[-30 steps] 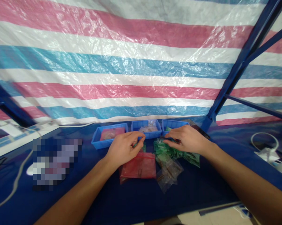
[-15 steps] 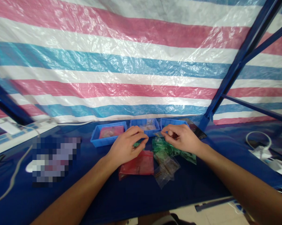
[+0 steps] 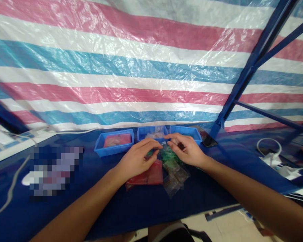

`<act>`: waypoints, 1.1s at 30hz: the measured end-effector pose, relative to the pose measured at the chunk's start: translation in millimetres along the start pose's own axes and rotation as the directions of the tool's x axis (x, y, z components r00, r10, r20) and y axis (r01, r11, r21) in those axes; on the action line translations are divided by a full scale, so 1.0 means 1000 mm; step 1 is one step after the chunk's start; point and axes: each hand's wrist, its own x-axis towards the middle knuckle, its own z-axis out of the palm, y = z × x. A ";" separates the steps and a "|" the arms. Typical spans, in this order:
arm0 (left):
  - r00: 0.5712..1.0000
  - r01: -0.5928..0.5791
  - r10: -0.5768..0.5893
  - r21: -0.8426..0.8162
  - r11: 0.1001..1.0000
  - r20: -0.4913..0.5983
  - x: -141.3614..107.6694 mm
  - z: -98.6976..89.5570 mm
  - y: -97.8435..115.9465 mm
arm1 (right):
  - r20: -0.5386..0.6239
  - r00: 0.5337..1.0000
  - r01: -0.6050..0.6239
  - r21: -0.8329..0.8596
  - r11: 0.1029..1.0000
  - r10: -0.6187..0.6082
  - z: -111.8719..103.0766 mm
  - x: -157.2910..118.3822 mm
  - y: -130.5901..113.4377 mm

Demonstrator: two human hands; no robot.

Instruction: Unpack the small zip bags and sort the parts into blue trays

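My left hand (image 3: pixel 138 158) hovers over a red plastic packet (image 3: pixel 148 173), its fingers curved and a gap showing between thumb and forefinger. Facing it, my right hand (image 3: pixel 185 148) has thumb and forefinger apart above several green packets (image 3: pixel 168 154). A small, blurred clear piece (image 3: pixel 164 144) lies between the two sets of fingertips; I cannot tell whether either hand touches it. Small clear bags (image 3: pixel 176 176) with thin brownish contents lie in front of the green packets. Part of the green pile is hidden under my right hand.
Three blue bins stand along the back: a left bin (image 3: pixel 98 148) with a pink packet, a middle bin (image 3: pixel 141 131) with clear bags, and a right bin (image 3: pixel 197 136). A dark phone-like slab (image 3: pixel 209 141) lies beside them. White chargers and cables (image 3: pixel 272 158) are at right.
My right hand has moved left, closer to my left hand, and its pinched thumb and forefinger have come apart. The whole view has shifted slightly.
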 end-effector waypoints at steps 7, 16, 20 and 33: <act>0.996 0.068 -0.070 -0.047 0.997 -0.054 0.001 -0.004 0.002 | 0.022 0.958 0.286 -0.139 0.948 -0.285 -0.002 0.003 0.005; 0.989 0.116 -0.128 -0.148 0.982 -0.074 0.004 -0.003 0.001 | 0.015 0.975 0.220 -0.018 0.975 -0.220 0.000 0.001 -0.006; 0.992 0.073 -0.087 -0.154 0.985 -0.086 0.004 0.001 -0.004 | 0.013 0.986 0.167 0.109 0.980 -0.169 0.004 -0.001 -0.011; 0.991 -0.054 0.061 0.060 0.997 -0.118 -0.002 0.005 -0.011 | 0.150 0.946 -0.307 0.697 0.648 0.286 0.020 0.002 -0.007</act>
